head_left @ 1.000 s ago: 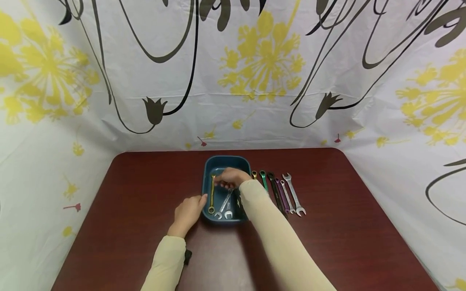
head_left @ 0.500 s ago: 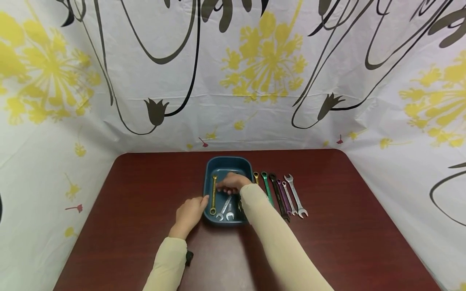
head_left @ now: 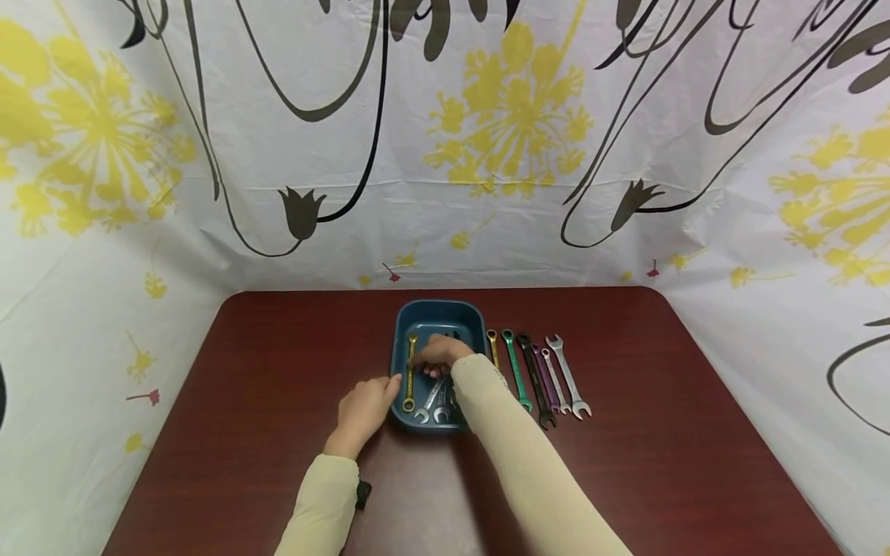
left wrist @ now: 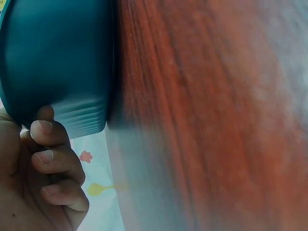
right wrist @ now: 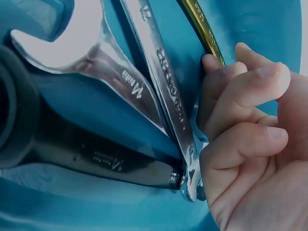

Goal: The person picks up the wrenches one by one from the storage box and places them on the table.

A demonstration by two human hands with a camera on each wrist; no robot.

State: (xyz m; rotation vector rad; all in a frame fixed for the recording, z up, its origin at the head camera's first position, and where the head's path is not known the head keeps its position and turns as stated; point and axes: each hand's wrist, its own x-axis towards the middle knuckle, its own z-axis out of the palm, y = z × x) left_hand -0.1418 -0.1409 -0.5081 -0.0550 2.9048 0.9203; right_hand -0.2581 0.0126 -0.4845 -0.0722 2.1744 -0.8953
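Note:
A deep blue plastic tray [head_left: 401,371] stands on the table with several wrenches inside. Along its left side lies a gold wrench [head_left: 409,386]. My right hand [head_left: 445,351] reaches over the tray and pinches this wrench near its middle; in the right wrist view its gold shank [right wrist: 204,29] runs in between the fingertips. Beside that hand lie two silver wrenches [head_left: 431,400] and a black wrench [right wrist: 110,161], partly hidden by the hand and sleeve. My left hand [head_left: 365,401] grips the tray's near-left rim, with curled fingers [left wrist: 60,159] against the outer wall.
Right of the tray, wrenches lie in a row: gold [head_left: 494,347], green [head_left: 515,371], black [head_left: 535,378], purple [head_left: 545,378] and two silver ones [head_left: 568,374]. The brown table [head_left: 299,340] ends at a white patterned cloth [head_left: 334,262] behind it.
My right hand has shifted slightly toward me along the gold wrench, which keeps its place in the tray. The left hand stays on the rim. The head view has shifted a little.

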